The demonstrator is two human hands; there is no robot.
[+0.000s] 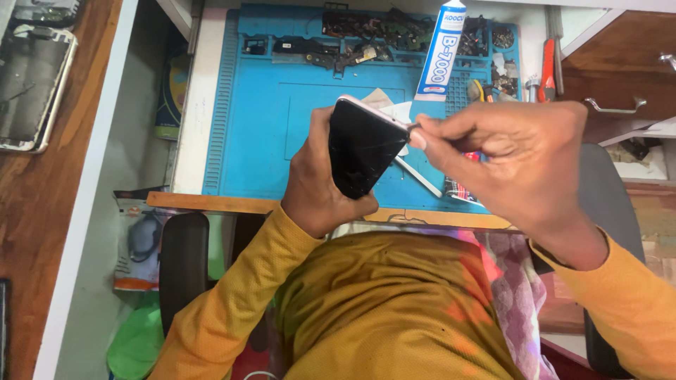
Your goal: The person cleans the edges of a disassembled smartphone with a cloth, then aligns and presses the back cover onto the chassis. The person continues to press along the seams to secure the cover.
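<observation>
Holding a phone [362, 146] up off the bench, the left hand [317, 184] wraps it from behind, fingers closed round the lower edge and back. Phone is tilted, dark glass toward the camera, cracks visible across the lower part of the screen. It hangs above the near edge of the blue mat [267, 134], not touching it.

Right hand [517, 158] comes in from the right. Thumb and forefinger pinched shut at the phone's upper right edge, on something small and dark [414, 128]; too little shows to tell what it is. Other fingers curled in. Grip is tight on both sides.

Mat covers most of the white bench [201, 105]. Along its far side, a row of trays filled with small dark parts and scraps [366, 35]. A white-and-blue glue tube [440, 49] lies near the top, cap away from the person. Red-handled tool [548, 67] at the right edge of the mat. Thin white strip [419, 176] lies on the mat under the phone and right hand.

Far left, on a wooden surface, another phone [32, 88] with its back open. Person wears yellow long sleeves [232, 302]; a pink patterned cloth [517, 295] lies over the lap.
</observation>
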